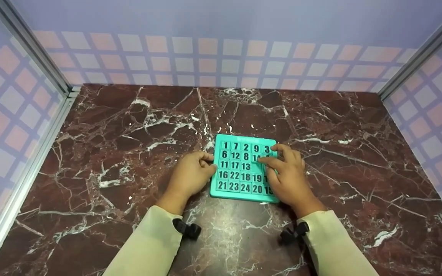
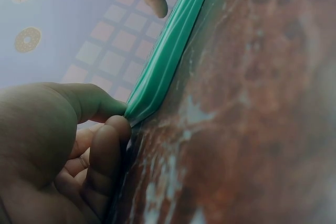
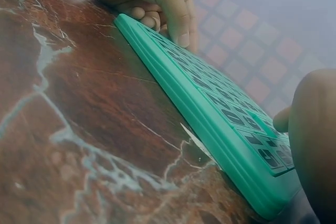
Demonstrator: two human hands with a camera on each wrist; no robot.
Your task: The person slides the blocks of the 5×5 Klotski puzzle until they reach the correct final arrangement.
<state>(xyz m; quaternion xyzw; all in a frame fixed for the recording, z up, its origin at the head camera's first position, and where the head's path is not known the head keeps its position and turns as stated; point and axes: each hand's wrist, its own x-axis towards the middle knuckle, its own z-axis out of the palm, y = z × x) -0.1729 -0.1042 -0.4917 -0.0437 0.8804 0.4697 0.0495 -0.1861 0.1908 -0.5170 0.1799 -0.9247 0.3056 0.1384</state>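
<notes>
A turquoise sliding number puzzle (image 1: 240, 170) lies on the marble-patterned table, black numerals on its square tiles. My left hand (image 1: 192, 172) pinches its left edge; in the left wrist view the thumb (image 2: 102, 103) and curled forefinger are at the frame's corner. Over the right side is my right hand (image 1: 288, 174), one fingertip touching the tile marked 14 (image 1: 256, 157) and another finger near the top right corner. To the right of 13 there is a gap among the tiles. Some right-column numbers are hidden under that hand.
The dark red marbled table (image 1: 129, 161) stretches around the puzzle. Panels with pink and white squares (image 1: 232, 48) stand at the back and both sides, joined by metal corner posts. Black straps (image 1: 188, 229) sit at both cuffs.
</notes>
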